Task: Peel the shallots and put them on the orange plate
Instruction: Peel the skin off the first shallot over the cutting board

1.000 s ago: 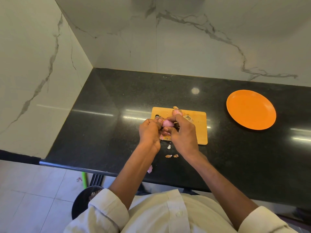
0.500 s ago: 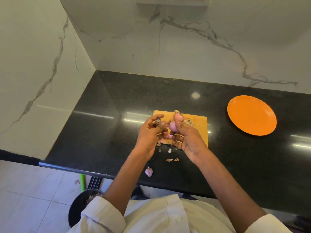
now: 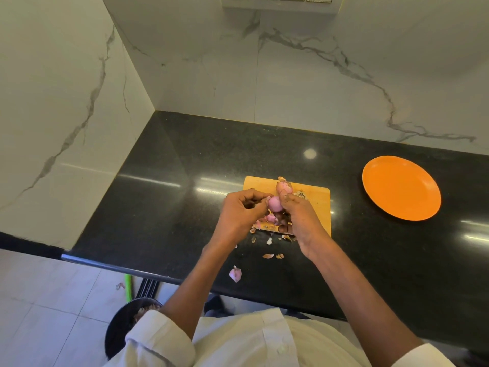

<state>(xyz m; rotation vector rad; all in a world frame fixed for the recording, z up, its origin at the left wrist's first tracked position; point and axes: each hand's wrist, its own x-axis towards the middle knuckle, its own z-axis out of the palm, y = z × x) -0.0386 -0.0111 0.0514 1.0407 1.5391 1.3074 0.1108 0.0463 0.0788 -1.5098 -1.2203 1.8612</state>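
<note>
**Shallot mid-peel over the board, plate still bare**

Pink shallot [image 3: 275, 203] sits between both hands above the wooden cutting board [image 3: 315, 200], about frame centre. Its exposed face looks smooth and pink, so the outer skin is probably mostly off. Long axis seems to run roughly 12 to 6 o'clock, tip end up; hard to be sure, since fingers cover both ends.

Right hand [image 3: 297, 221] has fingers curled around the shallot from the 3 o'clock side, thumb on top. Left hand [image 3: 238, 213] is at 9 o'clock of it, fingertips pinched together against its side, likely tugging a strip of skin; the skin itself is too small to make out.

A second shallot [image 3: 284, 187], still partly skinned, lies on the board at 12 o'clock of the held one.

Peel scraps [image 3: 268, 241] lie scattered on the board's near edge and on the black counter [image 3: 172, 194] towards 6 o'clock, with one larger pink piece [image 3: 235, 274] near the counter edge.

Orange plate [image 3: 401, 188] is at 3 o'clock, well apart, with nothing on it. Judgement: early stage, no shallot delivered, at least two left to finish and move.
</note>
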